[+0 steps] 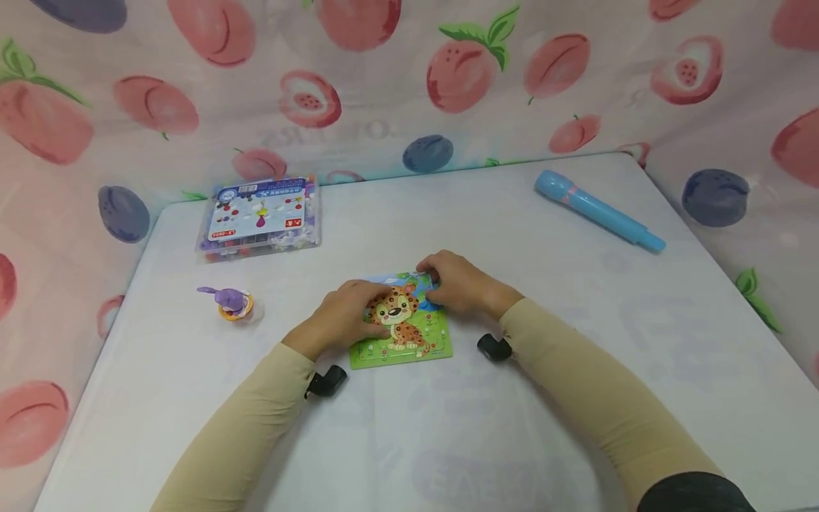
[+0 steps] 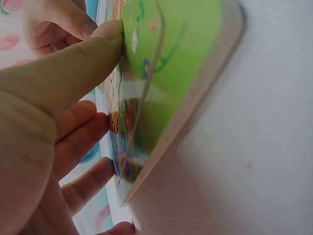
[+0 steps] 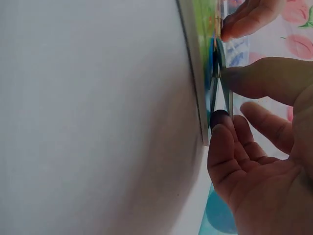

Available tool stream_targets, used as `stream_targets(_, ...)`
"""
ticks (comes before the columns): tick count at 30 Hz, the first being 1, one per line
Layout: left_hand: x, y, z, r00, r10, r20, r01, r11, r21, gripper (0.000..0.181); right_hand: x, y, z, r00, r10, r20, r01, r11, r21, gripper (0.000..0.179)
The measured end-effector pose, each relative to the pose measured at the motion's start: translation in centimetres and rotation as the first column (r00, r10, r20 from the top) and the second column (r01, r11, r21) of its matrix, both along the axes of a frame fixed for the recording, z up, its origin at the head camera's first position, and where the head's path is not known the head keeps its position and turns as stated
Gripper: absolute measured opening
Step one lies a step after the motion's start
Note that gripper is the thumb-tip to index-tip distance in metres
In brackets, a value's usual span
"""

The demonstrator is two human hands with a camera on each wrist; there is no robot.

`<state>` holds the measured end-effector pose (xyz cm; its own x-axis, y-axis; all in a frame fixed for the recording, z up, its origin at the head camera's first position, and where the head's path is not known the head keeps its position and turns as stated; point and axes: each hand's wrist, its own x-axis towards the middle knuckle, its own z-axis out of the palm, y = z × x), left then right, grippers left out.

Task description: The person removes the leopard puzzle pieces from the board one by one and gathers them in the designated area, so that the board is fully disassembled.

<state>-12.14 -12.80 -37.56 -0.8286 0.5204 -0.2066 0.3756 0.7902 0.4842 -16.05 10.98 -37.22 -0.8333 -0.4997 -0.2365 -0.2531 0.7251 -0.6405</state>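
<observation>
The head view shows a picture puzzle board [image 1: 436, 337] with a spotted cat on it, flat on the middle of the white table [image 1: 512, 412]. The left hand [image 1: 342, 316] lies over its left side, fingers extended and spread, thumb pressing on the face rather than gripping. The right hand [image 1: 467, 284], at the far right corner, pinches a thin puzzle piece [image 3: 221, 55] between thumb and fingers; the right wrist view shows it tilted above the board.

The step in hand looks like working this one piece at its recess; whether it is going in or coming out, I cannot tell. Seating it would call for turning it level and matching its outline before pressing; removing it, for a straight lift while the left hand steadies the board.
</observation>
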Motion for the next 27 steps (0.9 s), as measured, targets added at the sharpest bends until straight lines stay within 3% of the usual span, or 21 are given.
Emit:
stream_targets(15, 0.1, -0.1, -0.1, 1.000, -0.024, -0.020, 0.024, 0.999, -0.022, 0.069, -0.3, 0.7, -0.1, 1.000, -0.001, 0.021, 0.001, 1.000, 0.008, 0.047)
stream_targets(27, -0.3, 0.7, 0.6, 0.994, -0.088, -0.057, 0.078, 0.983, -0.166, 0.067, -1.0, 0.7, 0.5, 1.000, 0.024, 0.009, -0.024, 0.999, 0.034, 0.049)
